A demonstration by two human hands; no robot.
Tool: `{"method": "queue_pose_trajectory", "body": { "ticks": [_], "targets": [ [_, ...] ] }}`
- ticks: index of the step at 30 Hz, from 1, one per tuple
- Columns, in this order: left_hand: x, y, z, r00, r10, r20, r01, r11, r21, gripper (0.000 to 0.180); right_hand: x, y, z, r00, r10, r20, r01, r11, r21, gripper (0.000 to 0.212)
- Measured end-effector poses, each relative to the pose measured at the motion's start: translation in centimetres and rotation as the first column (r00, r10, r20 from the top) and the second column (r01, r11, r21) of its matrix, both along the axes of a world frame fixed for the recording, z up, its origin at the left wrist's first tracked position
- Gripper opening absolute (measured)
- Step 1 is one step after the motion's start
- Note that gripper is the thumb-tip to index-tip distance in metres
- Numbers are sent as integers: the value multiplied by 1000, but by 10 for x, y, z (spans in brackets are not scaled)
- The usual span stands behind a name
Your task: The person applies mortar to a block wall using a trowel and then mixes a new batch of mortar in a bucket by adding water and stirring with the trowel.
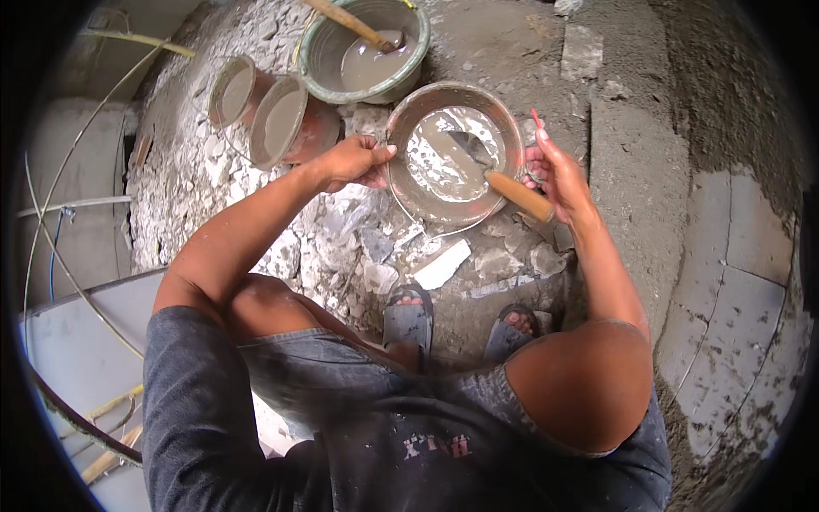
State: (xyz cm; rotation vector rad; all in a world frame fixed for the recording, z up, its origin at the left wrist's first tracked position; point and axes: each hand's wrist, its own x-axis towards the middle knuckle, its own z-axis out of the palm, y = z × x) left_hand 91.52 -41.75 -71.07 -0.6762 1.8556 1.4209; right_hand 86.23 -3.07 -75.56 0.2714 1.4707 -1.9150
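Observation:
In front of me a round bucket [393, 136] holds wet grey mortar [439, 166]. My left hand [358, 162] is closed on its left rim, thumb on top. A trowel with a wooden handle [522, 196] rests in it; its blade [469, 147] lies partly in the mortar, and the handle juts over the right rim. At that rim is my right hand [556, 175], its curled fingers beside the bucket wall and the trowel handle. A thin red strip [536, 118] sticks out at its raised thumb; the rest of the strip is hidden.
Beyond stands a larger green tub [312, 77] of grey mix with a wooden-handled tool [350, 24] leaning in it. Two smaller buckets [294, 128] [232, 94] of mix sit on rubble [256, 183] at left. Grey blocks [725, 316] line the right side.

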Motion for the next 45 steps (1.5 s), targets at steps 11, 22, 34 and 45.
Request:
{"method": "queue_pose_trajectory", "body": {
  "ticks": [11, 22, 34, 45],
  "targets": [
    [75, -66, 14, 977, -134, 169, 138, 990, -15, 31, 126, -25, -28, 962, 170, 213, -114, 960, -255, 44],
    [100, -76, 12, 867, -346, 357, 398, 914, -81, 49, 158, -55, -21, 826, 532, 185, -553, 830, 78, 45],
    [117, -67, -4, 949, -185, 254, 224, 966, -133, 63, 167, -66, -43, 930, 290, 225, -289, 957, -34, 23],
    [186, 12, 63, 988, 1, 156, 44, 958, -284, 66, 152, -31, 65, 977, 209, 37, -208, 910, 359, 18]
  ]
}}
